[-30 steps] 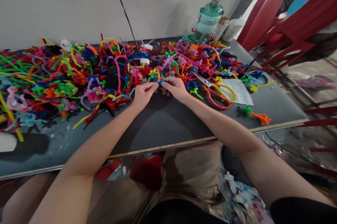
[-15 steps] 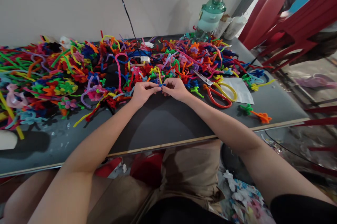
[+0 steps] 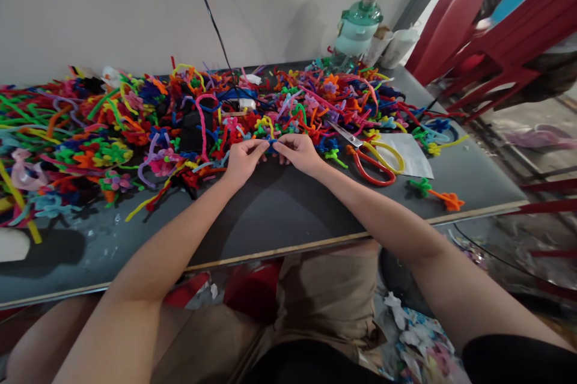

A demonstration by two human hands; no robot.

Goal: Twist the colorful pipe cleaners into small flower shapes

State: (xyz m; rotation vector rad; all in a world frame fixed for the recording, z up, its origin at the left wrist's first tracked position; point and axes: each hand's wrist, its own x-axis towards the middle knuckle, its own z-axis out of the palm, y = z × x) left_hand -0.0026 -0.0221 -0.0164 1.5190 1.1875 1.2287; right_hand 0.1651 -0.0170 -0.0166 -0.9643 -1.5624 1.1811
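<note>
My left hand [image 3: 246,160] and my right hand [image 3: 297,152] meet over the dark table, fingertips close together. Between them they pinch a small piece of blue pipe cleaner [image 3: 272,143], mostly covered by the fingers, so its shape is hard to make out. Just beyond the hands lies a large heap of coloured pipe cleaners [image 3: 311,109], many of them bent into flowers. To the right of my right hand rest scissors [image 3: 373,166] with one red and one yellow handle, blades partly in the heap.
A pipe cleaner piece with a green and an orange flower [image 3: 435,193] lies near the table's front edge [image 3: 315,244]. A white packet [image 3: 415,155] sits under the scissors. At the back stand a green bottle [image 3: 358,32] and white cups [image 3: 399,47]. Red chairs [image 3: 451,26] are at right.
The fingertips of both hands have shifted slightly around the blue pipe cleaner, and less of it shows. The view has tilted a little; the things on the table stay put.
</note>
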